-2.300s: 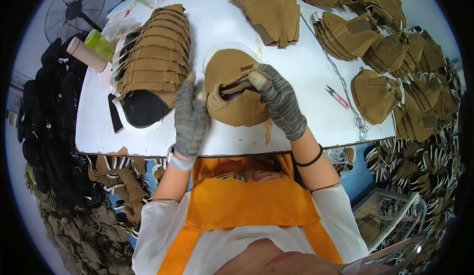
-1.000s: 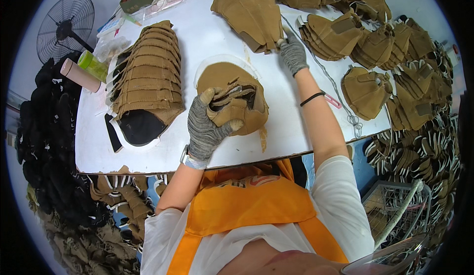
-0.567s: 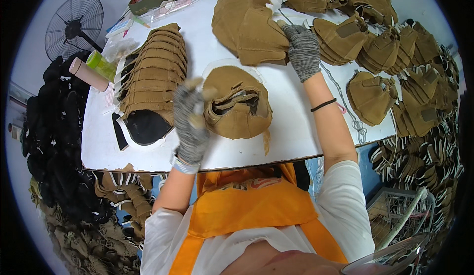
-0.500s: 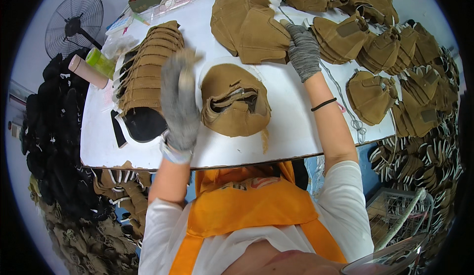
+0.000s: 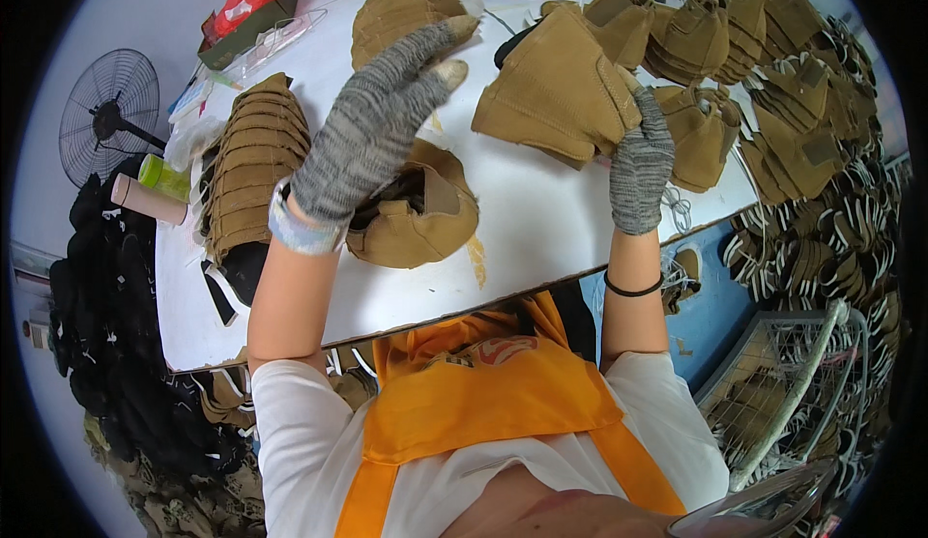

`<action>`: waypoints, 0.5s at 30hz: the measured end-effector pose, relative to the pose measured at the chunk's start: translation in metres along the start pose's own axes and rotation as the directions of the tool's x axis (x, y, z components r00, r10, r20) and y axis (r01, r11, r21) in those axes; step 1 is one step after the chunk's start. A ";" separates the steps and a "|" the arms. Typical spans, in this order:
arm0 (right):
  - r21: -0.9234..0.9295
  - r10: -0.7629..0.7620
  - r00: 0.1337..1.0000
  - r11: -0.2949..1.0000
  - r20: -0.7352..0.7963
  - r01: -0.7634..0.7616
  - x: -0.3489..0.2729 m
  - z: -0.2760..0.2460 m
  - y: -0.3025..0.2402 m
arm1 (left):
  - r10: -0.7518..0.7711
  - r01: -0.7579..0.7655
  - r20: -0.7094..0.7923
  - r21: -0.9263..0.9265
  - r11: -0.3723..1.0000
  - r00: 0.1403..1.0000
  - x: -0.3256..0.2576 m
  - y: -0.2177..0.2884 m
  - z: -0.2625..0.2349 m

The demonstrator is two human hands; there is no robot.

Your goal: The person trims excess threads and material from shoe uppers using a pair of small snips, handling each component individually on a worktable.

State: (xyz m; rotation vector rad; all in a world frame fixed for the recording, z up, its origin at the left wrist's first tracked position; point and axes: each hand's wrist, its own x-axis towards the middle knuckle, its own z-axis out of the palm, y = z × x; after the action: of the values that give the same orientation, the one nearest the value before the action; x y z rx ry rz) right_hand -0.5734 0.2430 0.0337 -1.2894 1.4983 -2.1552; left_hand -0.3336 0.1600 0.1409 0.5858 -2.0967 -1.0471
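My right hand (image 5: 640, 171), in a grey knit glove, grips the right edge of a flat brown fabric shoe upper (image 5: 551, 98) and holds it raised over the white table (image 5: 541, 238). My left hand (image 5: 372, 127), gloved alike, is stretched out with fingers extended and nothing in it. Below and beside the left hand lies a rounded brown shoe upper (image 5: 440, 214), its opening facing up and partly hidden by the glove. Beyond the left fingertips rests a pile of brown uppers (image 5: 401, 11).
At left lies an overlapping row of brown pieces (image 5: 253, 166), with a pink cylinder (image 5: 145, 200), a green cylinder (image 5: 164, 176) and a fan (image 5: 108, 117) beyond. More stacked uppers (image 5: 691, 40) fill the right side. A wire basket (image 5: 773, 383) stands lower right.
My right hand has lifted an upper off the far pile and brought it nearer. My left hand has moved forward and right, over the rounded upper. The view has shifted.
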 end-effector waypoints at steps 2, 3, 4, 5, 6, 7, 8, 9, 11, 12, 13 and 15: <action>-0.040 0.005 1.000 0.999 0.015 -0.004 -0.007 -0.008 -0.009 | 0.001 -0.005 -0.021 -0.196 0.981 1.000 -0.009 0.011 0.016; 0.018 -0.054 0.998 0.998 0.012 0.054 -0.012 -0.008 -0.019 | -0.003 -0.007 -0.034 -0.292 0.956 0.999 -0.012 0.015 0.025; -0.073 -0.137 0.990 0.988 0.035 0.139 -0.015 -0.010 -0.030 | -0.053 0.025 -0.071 -0.348 0.937 0.996 -0.015 0.016 0.035; -0.156 -0.214 0.974 0.962 0.073 0.223 -0.017 -0.012 -0.041 | -0.110 0.056 -0.112 -0.402 0.914 0.988 -0.020 0.014 0.046; -0.239 -0.283 0.952 0.922 0.116 0.304 -0.020 -0.015 -0.051 | -0.170 0.086 -0.145 -0.459 0.884 0.975 -0.025 0.009 0.055; -0.135 -0.241 0.966 0.958 0.096 0.253 -0.025 -0.018 -0.061 | -0.233 0.131 -0.126 -0.539 0.832 0.964 -0.028 0.004 0.061; -0.117 -0.254 0.957 0.956 0.139 0.271 -0.026 -0.022 -0.072 | -0.292 0.169 -0.104 -0.614 0.771 0.951 -0.029 -0.001 0.067; -0.098 -0.267 0.946 0.953 0.181 0.288 -0.026 -0.027 -0.082 | -0.367 0.203 -0.024 -0.799 0.566 0.930 -0.033 0.001 0.078; -0.210 -0.381 0.886 0.874 0.266 0.439 -0.024 -0.037 -0.086 | -0.412 0.260 0.110 -0.907 0.330 0.905 -0.038 0.005 0.090; -0.257 -0.390 0.881 0.853 0.266 0.455 -0.024 -0.042 -0.086 | -0.406 0.298 0.145 -0.891 0.344 0.903 -0.039 0.007 0.094; -0.302 -0.399 0.877 0.830 0.268 0.470 -0.025 -0.045 -0.087 | -0.399 0.333 0.179 -0.872 0.358 0.899 -0.039 0.009 0.097; -0.290 -0.265 0.933 0.898 0.242 0.330 -0.028 -0.046 -0.092 | -0.337 0.293 0.139 -0.836 0.464 0.931 -0.039 0.008 0.102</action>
State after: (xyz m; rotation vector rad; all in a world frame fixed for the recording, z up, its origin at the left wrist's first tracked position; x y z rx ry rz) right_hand -0.5646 0.3322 0.0918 -1.8993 1.7193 -1.9192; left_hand -0.3863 0.2412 0.0893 0.4663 -1.1571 -2.0635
